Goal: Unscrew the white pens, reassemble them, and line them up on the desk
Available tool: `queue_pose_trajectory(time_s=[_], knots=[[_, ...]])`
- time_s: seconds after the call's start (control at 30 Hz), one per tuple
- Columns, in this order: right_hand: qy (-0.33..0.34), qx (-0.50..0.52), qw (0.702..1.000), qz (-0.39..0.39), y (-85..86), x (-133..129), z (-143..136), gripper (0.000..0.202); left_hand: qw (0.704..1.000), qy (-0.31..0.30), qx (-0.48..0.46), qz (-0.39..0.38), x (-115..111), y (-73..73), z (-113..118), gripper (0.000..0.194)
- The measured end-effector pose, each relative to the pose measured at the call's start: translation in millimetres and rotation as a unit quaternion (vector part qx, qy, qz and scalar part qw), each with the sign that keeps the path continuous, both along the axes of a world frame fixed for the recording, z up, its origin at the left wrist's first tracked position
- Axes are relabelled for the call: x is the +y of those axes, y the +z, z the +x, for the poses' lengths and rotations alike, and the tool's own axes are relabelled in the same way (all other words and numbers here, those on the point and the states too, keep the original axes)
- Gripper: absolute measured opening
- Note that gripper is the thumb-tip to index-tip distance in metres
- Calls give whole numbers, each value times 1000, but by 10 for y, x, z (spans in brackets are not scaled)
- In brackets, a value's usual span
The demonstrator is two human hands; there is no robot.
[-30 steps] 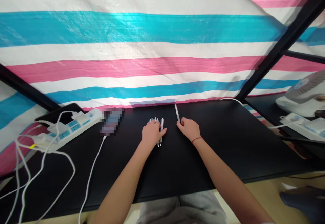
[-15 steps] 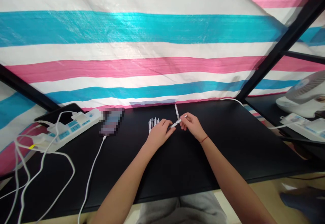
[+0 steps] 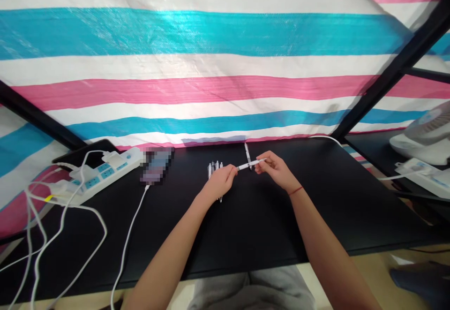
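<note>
A white pen point(image 3: 248, 165) with a dark grip is stretched between my two hands above the black table point(image 3: 246, 225). My left hand point(image 3: 220, 182) pinches its dark end between thumb and fingers. At the other end, the fingertips of my right hand point(image 3: 274, 167) are closed on the white tip. Several white pens point(image 3: 215, 165) lie side by side under my left hand, which hides most of them. Behind the held pen, another white pen point(image 3: 247, 151) lies on the table, pointing toward the striped sheet.
To the left lie a phone point(image 3: 157, 165) on a white cable point(image 3: 131, 235) and a power strip point(image 3: 105, 175) with plugs and tangled cords. A striped sheet point(image 3: 211, 89) hangs behind the table. A white fan point(image 3: 422, 132) and another power strip point(image 3: 423, 175) stand at the right.
My right hand has shifted a little to the right, and the held pen now shows more fully between both hands. The view has tilted slightly. The pen behind lies as before.
</note>
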State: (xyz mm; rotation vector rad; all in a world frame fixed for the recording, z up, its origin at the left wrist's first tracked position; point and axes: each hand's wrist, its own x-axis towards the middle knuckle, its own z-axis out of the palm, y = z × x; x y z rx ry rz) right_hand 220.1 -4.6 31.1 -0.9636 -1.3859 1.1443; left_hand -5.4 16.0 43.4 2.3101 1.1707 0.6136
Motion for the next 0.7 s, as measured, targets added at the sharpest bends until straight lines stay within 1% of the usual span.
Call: queue_pose_trajectory(time_s=[0.07,0.2,0.23,0.3,0.4,0.5,0.6,0.7], knots=[[-7,-4,1000,4,8,-6,-8,30,1000,2,-8,-8,0,16,-4,37],[-40,-8,998,-37,5,11,-15,31,999,-10,-53,-1,19,5,-20,33],[-47,-10,998,-42,-1,21,-11,31,997,-7,-71,-1,29,-11,-29,31],[-61,-9,997,-43,-17,42,1,30,993,20,-111,-16,56,-62,-52,32],[-83,13,995,-50,-32,59,19,30,978,68,-185,-66,112,-161,-87,34],[-78,15,996,-50,-29,54,17,31,958,83,-258,-98,165,-240,-103,33],[-83,18,994,-66,-30,48,8,34,943,93,-301,-108,190,-273,-98,36],[-101,6,991,-90,-42,54,11,34,937,97,-317,-110,188,-276,-88,37]])
